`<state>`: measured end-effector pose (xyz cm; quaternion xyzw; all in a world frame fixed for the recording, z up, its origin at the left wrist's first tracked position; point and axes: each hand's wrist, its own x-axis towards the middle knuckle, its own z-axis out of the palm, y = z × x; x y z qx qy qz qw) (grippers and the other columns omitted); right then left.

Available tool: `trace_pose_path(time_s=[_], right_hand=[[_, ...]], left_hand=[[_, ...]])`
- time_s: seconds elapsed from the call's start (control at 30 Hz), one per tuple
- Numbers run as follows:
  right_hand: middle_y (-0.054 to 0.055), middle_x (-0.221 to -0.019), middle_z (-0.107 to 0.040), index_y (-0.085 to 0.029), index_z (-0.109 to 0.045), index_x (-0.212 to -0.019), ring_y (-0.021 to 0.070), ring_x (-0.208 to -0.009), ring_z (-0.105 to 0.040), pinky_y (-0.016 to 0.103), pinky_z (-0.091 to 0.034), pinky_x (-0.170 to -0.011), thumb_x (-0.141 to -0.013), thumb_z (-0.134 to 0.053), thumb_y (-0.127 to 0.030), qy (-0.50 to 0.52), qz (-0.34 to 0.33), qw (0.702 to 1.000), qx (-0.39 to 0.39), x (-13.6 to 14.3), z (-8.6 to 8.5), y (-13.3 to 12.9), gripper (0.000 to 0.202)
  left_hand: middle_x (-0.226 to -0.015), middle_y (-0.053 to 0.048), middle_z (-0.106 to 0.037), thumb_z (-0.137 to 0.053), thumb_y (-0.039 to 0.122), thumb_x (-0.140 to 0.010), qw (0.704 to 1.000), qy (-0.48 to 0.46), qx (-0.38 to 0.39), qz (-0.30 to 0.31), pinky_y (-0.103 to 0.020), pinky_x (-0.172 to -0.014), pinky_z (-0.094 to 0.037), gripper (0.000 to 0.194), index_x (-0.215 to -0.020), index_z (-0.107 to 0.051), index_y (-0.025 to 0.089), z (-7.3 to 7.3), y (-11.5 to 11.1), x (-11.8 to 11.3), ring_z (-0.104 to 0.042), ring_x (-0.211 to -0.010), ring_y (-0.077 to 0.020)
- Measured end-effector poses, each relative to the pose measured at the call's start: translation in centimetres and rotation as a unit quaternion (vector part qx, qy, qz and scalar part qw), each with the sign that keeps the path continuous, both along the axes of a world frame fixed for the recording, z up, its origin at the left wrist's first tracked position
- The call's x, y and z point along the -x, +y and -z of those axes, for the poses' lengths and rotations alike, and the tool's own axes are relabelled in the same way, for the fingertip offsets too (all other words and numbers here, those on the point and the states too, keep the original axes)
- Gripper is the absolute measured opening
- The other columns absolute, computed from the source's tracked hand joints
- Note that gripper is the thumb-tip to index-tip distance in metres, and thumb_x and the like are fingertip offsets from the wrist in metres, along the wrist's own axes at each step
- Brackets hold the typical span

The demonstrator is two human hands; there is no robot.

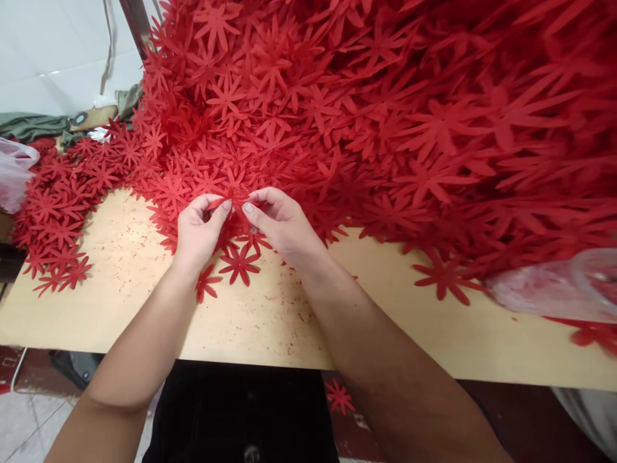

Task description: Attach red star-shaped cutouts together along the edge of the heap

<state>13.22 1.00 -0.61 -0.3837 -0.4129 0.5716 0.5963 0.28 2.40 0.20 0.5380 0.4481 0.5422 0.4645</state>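
Between my two hands is a red flower-shaped cutout (232, 200) with long narrow petals, held just above the table in front of a big heap. My left hand (200, 228) pinches its left side between thumb and fingers. On the other side, my right hand (279, 222) pinches it the same way, the thumb close to the left thumb. Loose red flower cutouts (240, 264) lie on the wood below my hands. The large heap of like cutouts (289, 96) rises right behind. How many layers I hold cannot be made out.
The pale wooden table (125, 302) is dotted with red scraps. A clear plastic bag (540, 286) and a clear container (598, 276) sit at the right. Another plastic bag (14, 173) is at the left edge, near green cloth (33, 125). One cutout (340, 397) lies below the table edge.
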Motion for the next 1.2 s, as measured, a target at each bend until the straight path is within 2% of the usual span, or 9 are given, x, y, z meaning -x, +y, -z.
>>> trace_pose_path(time_s=[0.13,0.3,0.53,0.63,0.73,0.9,1.07,1.13,1.2], right_hand=[[-0.004,-0.079,-0.060,-0.022,-0.057,-0.080,0.0075,-0.068,-0.054,0.025,-0.049,-0.067,-0.051,-0.085,-0.042,0.031,-0.027,0.999,0.008,-0.4,0.0,0.1,0.045],[-0.002,-0.082,-0.061,-0.021,-0.059,-0.081,0.0080,-0.071,-0.057,0.024,-0.050,-0.064,-0.049,-0.085,-0.045,0.048,-0.040,0.998,0.028,-0.6,-0.5,-0.1,0.047],[-0.003,-0.075,-0.063,-0.021,-0.057,-0.073,0.0095,-0.069,-0.058,0.027,-0.051,-0.068,-0.048,-0.084,-0.045,0.015,-0.031,0.999,0.020,0.1,-0.3,-0.1,0.044],[-0.005,-0.069,-0.059,-0.021,-0.056,-0.068,0.0077,-0.065,-0.055,0.025,-0.049,-0.067,-0.049,-0.084,-0.039,0.009,-0.007,1.000,0.026,0.2,-0.1,-0.1,0.038],[-0.006,-0.062,-0.055,-0.020,-0.056,-0.065,0.0064,-0.059,-0.048,0.023,-0.044,-0.060,-0.053,-0.082,-0.041,-0.011,0.012,1.000,0.013,0.2,-0.1,-0.1,0.036],[-0.007,-0.052,-0.041,-0.019,-0.045,-0.057,0.0053,-0.052,-0.035,0.023,-0.034,-0.052,-0.065,-0.069,-0.060,-0.066,0.034,0.997,-0.014,0.0,-0.4,-0.3,0.048],[-0.006,-0.052,-0.035,-0.019,-0.040,-0.056,0.0054,-0.051,-0.030,0.025,-0.027,-0.050,-0.067,-0.062,-0.068,-0.125,0.038,0.991,-0.038,0.3,-0.3,-0.5,0.055],[-0.006,-0.052,-0.036,-0.019,-0.040,-0.056,0.0054,-0.051,-0.031,0.024,-0.027,-0.050,-0.066,-0.062,-0.069,-0.111,0.034,0.992,-0.042,0.4,-0.2,-0.5,0.056],[-0.006,-0.053,-0.038,-0.020,-0.043,-0.058,0.0054,-0.051,-0.034,0.024,-0.030,-0.049,-0.064,-0.064,-0.069,-0.089,0.024,0.995,-0.036,0.3,-0.2,-0.4,0.054]], left_hand=[[-0.062,0.004,-0.058,-0.080,0.037,-0.060,0.999,-0.027,0.035,0.009,-0.019,-0.057,-0.043,0.030,-0.067,-0.057,0.017,-0.5,-0.2,-0.1,-0.051,-0.057,-0.0059],[-0.055,0.006,-0.048,-0.072,0.044,-0.069,0.999,-0.004,0.036,0.028,-0.021,-0.053,-0.037,0.035,-0.065,-0.048,0.019,-0.3,-0.3,-0.1,-0.041,-0.051,-0.0061],[-0.061,0.003,-0.042,-0.061,0.039,-0.082,0.992,0.119,0.000,0.048,-0.025,-0.057,-0.031,0.030,-0.066,-0.045,0.020,0.6,-0.6,0.1,-0.038,-0.058,-0.0104],[-0.061,0.004,-0.041,-0.060,0.037,-0.083,0.989,0.139,-0.002,0.054,-0.026,-0.060,-0.032,0.029,-0.065,-0.044,0.020,0.5,-0.7,0.1,-0.039,-0.060,-0.0112],[-0.060,0.004,-0.039,-0.058,0.035,-0.084,0.988,0.144,0.003,0.057,-0.025,-0.057,-0.032,0.030,-0.064,-0.042,0.020,0.3,-0.8,-0.1,-0.036,-0.057,-0.0101],[-0.061,0.004,-0.047,-0.059,0.035,-0.084,0.994,0.065,0.028,0.082,-0.023,-0.059,-0.039,0.025,-0.068,-0.049,0.019,-0.5,-1.0,-0.4,-0.044,-0.058,-0.0079],[-0.063,0.004,-0.054,-0.067,0.042,-0.076,0.991,-0.018,0.057,0.118,-0.021,-0.062,-0.044,0.027,-0.070,-0.056,0.018,-1.0,-1.3,-0.6,-0.049,-0.059,-0.0066],[-0.064,0.004,-0.057,-0.072,0.039,-0.072,0.992,-0.032,0.055,0.111,-0.021,-0.062,-0.044,0.025,-0.070,-0.057,0.018,-0.9,-1.2,-0.5,-0.051,-0.059,-0.0063],[-0.062,0.004,-0.058,-0.072,0.033,-0.071,0.995,-0.034,0.047,0.076,-0.020,-0.061,-0.045,0.021,-0.068,-0.058,0.017,-0.7,-0.9,-0.4,-0.051,-0.057,-0.0060]])
